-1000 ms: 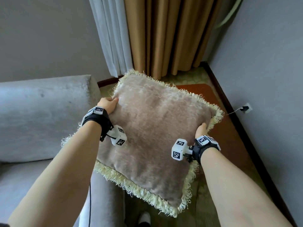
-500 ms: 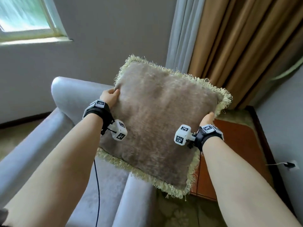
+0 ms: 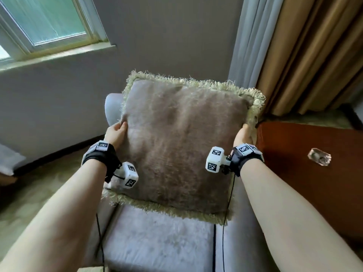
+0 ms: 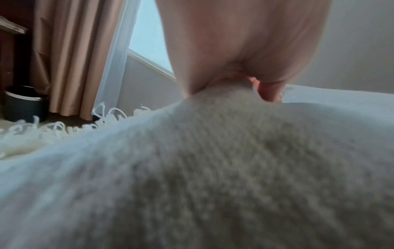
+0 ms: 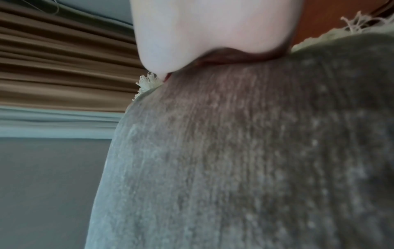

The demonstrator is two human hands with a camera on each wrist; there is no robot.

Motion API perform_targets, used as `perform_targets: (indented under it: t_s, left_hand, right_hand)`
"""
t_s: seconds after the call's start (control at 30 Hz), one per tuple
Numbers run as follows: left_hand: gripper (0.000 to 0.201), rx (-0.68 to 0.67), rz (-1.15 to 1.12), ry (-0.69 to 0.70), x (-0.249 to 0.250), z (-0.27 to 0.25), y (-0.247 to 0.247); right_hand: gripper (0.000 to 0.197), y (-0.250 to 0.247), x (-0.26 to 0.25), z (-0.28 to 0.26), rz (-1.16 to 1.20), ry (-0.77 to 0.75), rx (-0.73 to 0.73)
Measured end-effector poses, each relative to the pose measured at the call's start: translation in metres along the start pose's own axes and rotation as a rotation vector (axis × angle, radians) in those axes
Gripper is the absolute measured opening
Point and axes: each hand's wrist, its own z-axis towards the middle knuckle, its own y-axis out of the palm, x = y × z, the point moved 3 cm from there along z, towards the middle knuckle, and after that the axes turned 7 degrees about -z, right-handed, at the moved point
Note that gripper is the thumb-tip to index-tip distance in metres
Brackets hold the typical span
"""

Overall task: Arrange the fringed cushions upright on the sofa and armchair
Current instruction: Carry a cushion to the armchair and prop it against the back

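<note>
A square brown cushion [image 3: 180,146] with a pale fringe hangs in the air over the grey armchair [image 3: 157,240], nearly upright and facing me. My left hand [image 3: 115,134] grips its left edge, thumb on the front. My right hand [image 3: 242,135] grips the right edge, fingers hidden behind the fringe. In the left wrist view the left hand [image 4: 241,80] pinches a fold of the cushion [image 4: 213,168]. In the right wrist view the right hand [image 5: 213,33] presses into the cushion [image 5: 255,151]. The chair's backrest is mostly hidden behind the cushion.
A reddish wooden side table [image 3: 314,173] stands right of the armchair with a clear glass piece [image 3: 319,157] on it. Tan and white curtains [image 3: 294,52] hang behind. A window [image 3: 45,22] is at upper left. A dark bin [image 4: 23,102] stands by the curtain.
I have turned left with the cushion, from beside the chair's arm to squarely over the armchair seat. The cushion has come straighter. Both hands keep their hold.
</note>
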Motion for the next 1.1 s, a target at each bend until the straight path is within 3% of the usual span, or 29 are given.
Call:
perform_targets:
  t_s: [0.07, 0.27, 0.57, 0.77, 0.9, 1.1]
  left_hand:
    - [0.034, -0.018, -0.004, -0.015, -0.036, 0.013, -0.012]
    - [0.039, -0.045, -0.014, -0.072, -0.116, 0.047, -0.009]
    - [0.039, -0.138, 0.052, -0.184, -0.222, 0.109, 0.035]
    - [0.041, -0.245, 0.054, -0.177, -0.3, 0.157, 0.068]
    - [0.038, -0.268, 0.048, -0.198, -0.321, 0.161, 0.084]
    - [0.029, -0.31, 0.052, -0.126, -0.332, 0.169, 0.101]
  right_hand:
    - [0.055, 0.027, 0.014, -0.008, 0.087, 0.041, -0.012]
    - [0.068, 0.092, 0.052, 0.002, 0.213, 0.11, 0.017]
    - [0.063, 0.168, 0.117, 0.068, 0.129, 0.112, -0.011]
    - [0.067, 0.197, 0.169, 0.102, 0.127, 0.156, 0.11]
    - [0.069, 0.206, 0.198, 0.123, 0.095, 0.236, 0.145]
    - [0.066, 0.216, 0.211, 0.141, 0.039, 0.221, 0.218]
